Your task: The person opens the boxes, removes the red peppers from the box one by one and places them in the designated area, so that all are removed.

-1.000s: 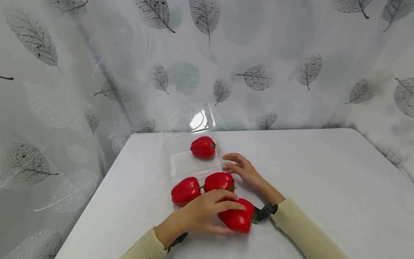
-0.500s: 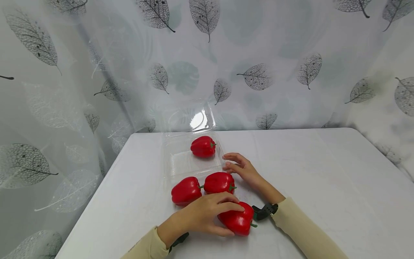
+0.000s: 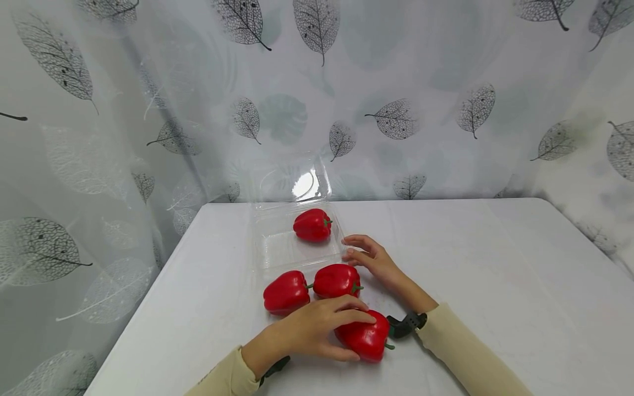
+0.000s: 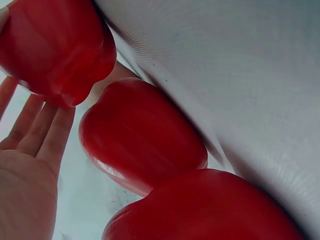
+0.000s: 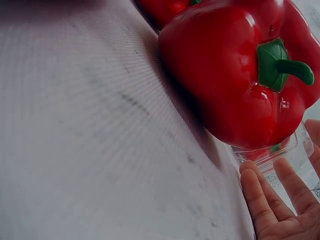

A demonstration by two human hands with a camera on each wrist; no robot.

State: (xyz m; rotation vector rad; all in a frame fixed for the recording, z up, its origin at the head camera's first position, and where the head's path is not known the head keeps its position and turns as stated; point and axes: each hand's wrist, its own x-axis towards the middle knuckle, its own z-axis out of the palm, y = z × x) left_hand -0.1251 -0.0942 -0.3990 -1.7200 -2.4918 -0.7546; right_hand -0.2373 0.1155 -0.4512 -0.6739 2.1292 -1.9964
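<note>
My left hand (image 3: 314,327) grips the nearest red bell pepper (image 3: 366,336), thumb on the near side and fingers over its top. In the left wrist view that pepper (image 4: 55,45) sits against the fingertips. Just beyond the hand lie two more red bell peppers, one on the left (image 3: 285,292) and one in the middle (image 3: 337,279). At the front right corner of a clear plastic clamshell box (image 3: 277,253), my right hand (image 3: 373,261) touches the rim, fingers nearly straight. Inside the box's right half is another bell pepper (image 3: 312,224); the lid (image 3: 289,179) stands raised behind it.
The white table (image 3: 470,264) extends to the right of the hands. A leaf-patterned curtain (image 3: 396,82) hangs behind the table and along both sides. In the right wrist view, a green-stemmed pepper (image 5: 215,75) fills the space in front of the right hand.
The pepper in my left hand has sunk slightly toward the table's near side. My right hand stays at the box corner, and the other peppers lie where they were.
</note>
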